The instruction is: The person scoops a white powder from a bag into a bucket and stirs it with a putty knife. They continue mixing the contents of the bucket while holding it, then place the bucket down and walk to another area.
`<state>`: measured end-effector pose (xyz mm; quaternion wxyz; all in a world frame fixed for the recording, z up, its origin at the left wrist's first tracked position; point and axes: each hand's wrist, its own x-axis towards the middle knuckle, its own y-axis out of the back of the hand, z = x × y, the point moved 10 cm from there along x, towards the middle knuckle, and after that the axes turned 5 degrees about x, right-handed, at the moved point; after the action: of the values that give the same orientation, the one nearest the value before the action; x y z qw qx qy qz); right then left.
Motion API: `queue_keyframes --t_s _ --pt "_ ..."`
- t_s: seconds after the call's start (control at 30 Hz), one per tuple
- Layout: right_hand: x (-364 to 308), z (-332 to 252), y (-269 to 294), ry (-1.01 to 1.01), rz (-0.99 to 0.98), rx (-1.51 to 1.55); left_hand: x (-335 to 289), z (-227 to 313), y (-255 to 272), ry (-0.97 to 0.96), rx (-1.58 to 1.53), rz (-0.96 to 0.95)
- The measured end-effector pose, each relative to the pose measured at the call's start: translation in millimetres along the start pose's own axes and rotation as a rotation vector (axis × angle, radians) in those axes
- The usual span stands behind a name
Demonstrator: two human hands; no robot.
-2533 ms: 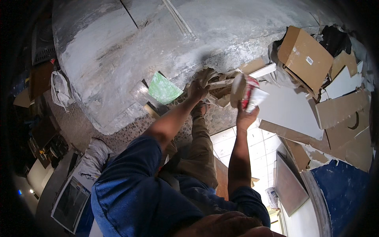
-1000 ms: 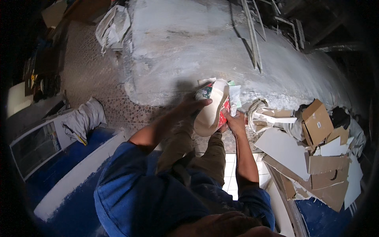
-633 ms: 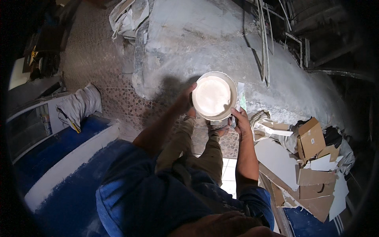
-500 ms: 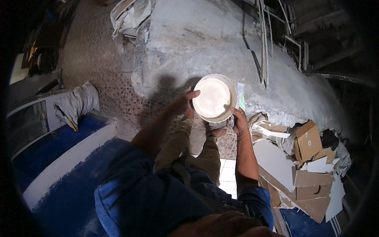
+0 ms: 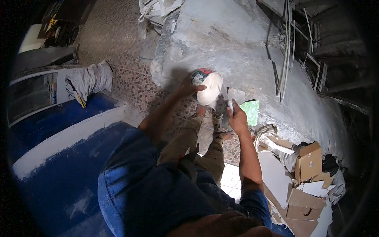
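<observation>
My left hand [image 5: 191, 88] is closed on the side of a round tub [image 5: 200, 76] with a dark, printed outer wall, its thumb over the rim. The tub is tilted over to the right, and smooth off-white paste [image 5: 211, 89] fills its mouth. Just right of the tub, my right hand [image 5: 238, 117] grips a putty knife [image 5: 229, 104] by its pale handle. The thin blade points at the tub's mouth; whether it touches the paste I cannot tell.
A green sheet [image 5: 250, 112] lies beyond my right hand on the rough grey surface [image 5: 229, 51]. Cardboard scraps [image 5: 304, 205] and an open box [image 5: 309, 162] are heaped at right. Thin metal bars [image 5: 285, 55] stand far right. A whitish sack [image 5: 94, 77] sits left, by a blue-and-white ledge [image 5: 71, 138].
The tub has tipped from facing up to leaning right, still in my left hand. My right hand has come off its rim, and the putty knife now shows in it.
</observation>
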<state>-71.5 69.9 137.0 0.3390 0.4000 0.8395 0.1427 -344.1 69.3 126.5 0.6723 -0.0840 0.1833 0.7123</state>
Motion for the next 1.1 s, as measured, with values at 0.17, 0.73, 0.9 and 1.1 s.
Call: queue_keyframes --t_s 0.17,0.73,0.9,1.1 --pt "52.0 -20.1 -22.4 0.218 0.007 -0.398 -0.1 -58.7 15.9 -0.050 0.142 0.160" --pt "23.7 95.4 -201.2 -0.611 -0.199 0.491 -11.1 -98.3 34.6 0.087 0.123 0.174" --pt "57.0 50.7 -124.4 -0.048 0.096 -0.235 -25.8 -103.1 40.8 0.094 0.177 0.179" --pt "13.9 103.7 -247.4 -0.434 -0.246 0.505 -47.3 -163.3 49.5 0.003 -0.054 0.266"
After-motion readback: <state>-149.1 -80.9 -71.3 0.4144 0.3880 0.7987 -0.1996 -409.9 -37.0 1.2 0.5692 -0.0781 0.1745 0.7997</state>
